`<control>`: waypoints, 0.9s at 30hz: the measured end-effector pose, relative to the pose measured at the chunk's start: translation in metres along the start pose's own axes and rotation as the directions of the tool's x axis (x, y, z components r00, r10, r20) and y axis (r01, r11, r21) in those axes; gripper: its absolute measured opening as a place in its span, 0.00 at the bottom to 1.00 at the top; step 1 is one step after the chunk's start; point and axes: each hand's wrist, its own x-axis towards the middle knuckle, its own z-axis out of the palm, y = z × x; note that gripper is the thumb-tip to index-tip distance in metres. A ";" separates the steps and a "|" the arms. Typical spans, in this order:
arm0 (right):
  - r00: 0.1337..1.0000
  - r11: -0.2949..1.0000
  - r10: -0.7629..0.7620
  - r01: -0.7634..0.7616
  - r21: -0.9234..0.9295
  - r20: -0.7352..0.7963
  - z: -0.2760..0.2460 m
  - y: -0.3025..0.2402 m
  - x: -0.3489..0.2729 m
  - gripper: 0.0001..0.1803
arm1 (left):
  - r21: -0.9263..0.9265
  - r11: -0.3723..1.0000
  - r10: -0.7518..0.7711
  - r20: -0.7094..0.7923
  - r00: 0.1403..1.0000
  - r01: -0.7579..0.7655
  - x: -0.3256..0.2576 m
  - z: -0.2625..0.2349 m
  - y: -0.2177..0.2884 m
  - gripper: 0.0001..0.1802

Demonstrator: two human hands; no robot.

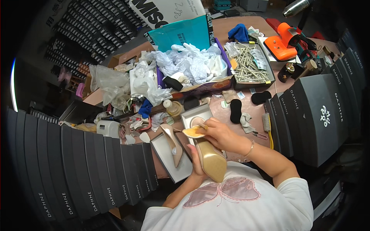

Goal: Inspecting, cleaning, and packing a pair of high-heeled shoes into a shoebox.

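Slanting toe-down through the frame's lower centre, a glossy beige pump (213,159) lies below the right hand (225,135), bent into a pinch; the left hand (197,163), nearer, curls holding its left side; the right pinches a yellow pad (192,132) above the pump's upper end.
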 end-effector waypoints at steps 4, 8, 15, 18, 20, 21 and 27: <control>0.958 0.959 -0.116 0.039 0.280 0.262 -0.015 -0.023 -0.020 0.10 | -0.361 0.932 -0.084 -0.135 0.987 0.030 0.008 0.016 0.024 0.46; 0.963 0.960 0.263 -0.267 0.089 0.058 -0.021 0.026 -0.045 0.12 | -0.231 0.965 0.128 0.019 0.992 -0.120 0.040 -0.018 0.055 0.46; 0.910 0.882 0.413 -0.410 0.232 0.036 0.035 0.061 -0.072 0.26 | -0.424 0.889 0.123 -0.139 0.983 -0.171 0.045 -0.027 0.068 0.43; 0.811 0.557 0.511 -0.566 0.608 0.286 0.042 0.041 -0.067 0.25 | -0.514 0.842 0.079 -0.181 0.980 -0.163 0.046 -0.034 0.063 0.40; 0.804 0.529 0.509 -0.573 0.626 0.307 0.043 0.037 -0.066 0.25 | -0.541 0.825 0.068 -0.194 0.979 -0.164 0.044 -0.037 0.060 0.39; 0.801 0.516 0.507 -0.577 0.633 0.317 0.043 0.036 -0.066 0.24 | -0.545 0.823 0.067 -0.184 0.981 -0.158 0.042 -0.039 0.058 0.39; 0.825 0.440 0.490 -0.514 0.737 0.283 0.029 0.035 -0.073 0.24 | -0.178 0.957 0.228 -0.016 0.974 -0.227 0.030 -0.042 0.053 0.38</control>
